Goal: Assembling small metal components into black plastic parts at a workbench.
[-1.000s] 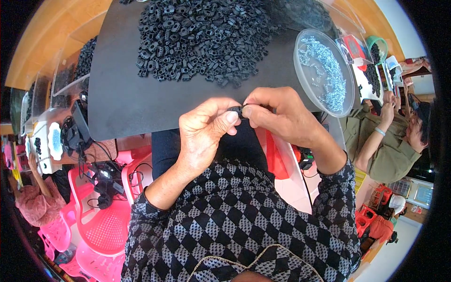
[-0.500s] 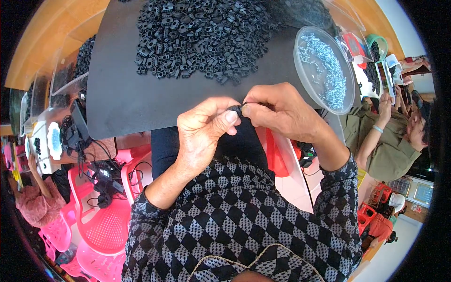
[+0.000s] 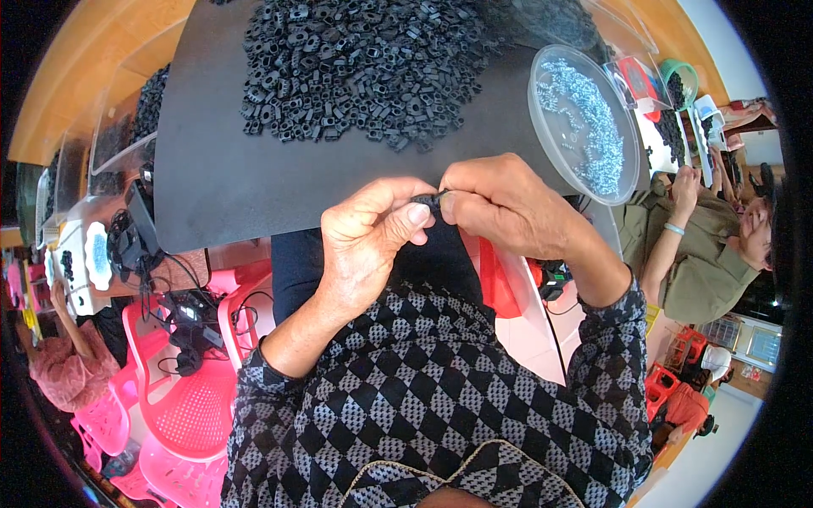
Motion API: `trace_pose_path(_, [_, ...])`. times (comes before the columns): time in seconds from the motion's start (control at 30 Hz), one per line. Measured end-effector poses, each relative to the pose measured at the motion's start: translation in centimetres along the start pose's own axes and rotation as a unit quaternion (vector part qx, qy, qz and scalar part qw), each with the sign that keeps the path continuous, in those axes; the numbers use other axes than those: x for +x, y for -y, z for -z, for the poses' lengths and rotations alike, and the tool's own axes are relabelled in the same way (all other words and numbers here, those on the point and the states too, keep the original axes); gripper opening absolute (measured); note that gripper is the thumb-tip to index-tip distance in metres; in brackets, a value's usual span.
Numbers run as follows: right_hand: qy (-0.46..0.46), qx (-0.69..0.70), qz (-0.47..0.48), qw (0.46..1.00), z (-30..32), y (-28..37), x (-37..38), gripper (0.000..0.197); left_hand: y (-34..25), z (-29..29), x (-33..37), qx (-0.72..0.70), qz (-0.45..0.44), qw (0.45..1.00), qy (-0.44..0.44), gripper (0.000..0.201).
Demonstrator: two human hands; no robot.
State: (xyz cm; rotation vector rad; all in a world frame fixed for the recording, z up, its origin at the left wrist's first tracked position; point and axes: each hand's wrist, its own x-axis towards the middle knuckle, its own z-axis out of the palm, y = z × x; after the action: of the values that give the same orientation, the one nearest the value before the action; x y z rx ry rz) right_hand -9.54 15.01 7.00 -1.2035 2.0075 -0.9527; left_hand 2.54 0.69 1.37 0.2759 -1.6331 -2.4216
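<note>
Just beyond the table's near edge, both my hands meet over a small black plastic part (image 3: 429,201). My left hand (image 3: 364,233) pinches it between thumb and forefinger. The fingers of my right hand (image 3: 506,207) are closed at the part's right end; whether they grip this part or a smaller piece is hidden. Ahead of them, a big heap of small black plastic parts (image 3: 356,76) is spread on the dark table (image 3: 246,182). To the right, a round clear tray (image 3: 555,151) carries many tiny shiny silvery-blue pieces (image 3: 603,127).
Pink plastic chairs (image 3: 190,406) and a black device with cables (image 3: 140,224) are at the left. A person in an olive top (image 3: 707,271) works at the right, beside a green basket (image 3: 690,76). Another person in pink (image 3: 72,368) sits far left.
My right hand has shifted very slightly to the right, and a bit more of the black part shows between my fingers. My left hand stays almost where it was.
</note>
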Motion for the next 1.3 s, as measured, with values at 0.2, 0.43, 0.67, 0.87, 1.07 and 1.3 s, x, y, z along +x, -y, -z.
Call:
trace_pose_path(0.2, [-0.034,-0.053,0.048,0.997,-0.5,-0.2,0.0,0.02,-0.4,0.3,0.0,0.089,-0.019,0.995,0.038,0.02])
trace_pose_path(0.43, [-0.059,-0.119,0.136,0.982,-1.2,-0.5,0.0,0.019,0.0,0.4,-0.2,0.162,-0.065,0.984,0.031,0.015])
trace_pose_path(0.67, [-0.08,-0.192,0.194,0.959,-1.8,-0.4,-0.3,0.016,0.5,-0.1,-0.3,0.195,-0.087,0.977,0.01,0.014])
trace_pose_path(0.87, [-0.079,-0.266,0.122,0.953,-2.1,-0.8,-0.8,0.012,0.5,-0.5,0.2,0.214,-0.094,0.972,-0.001,0.016])
trace_pose_path(1.07, [-0.077,-0.295,0.104,0.946,-1.2,1.1,-1.2,0.012,-0.2,-1.0,0.3,0.119,-0.042,0.992,-0.013,0.015])
trace_pose_path(1.3, [-0.184,-0.375,0.13,0.899,-1.8,1.6,-0.5,0.035,-1.6,-1.3,1.5,-0.034,0.061,0.997,-0.03,0.016])
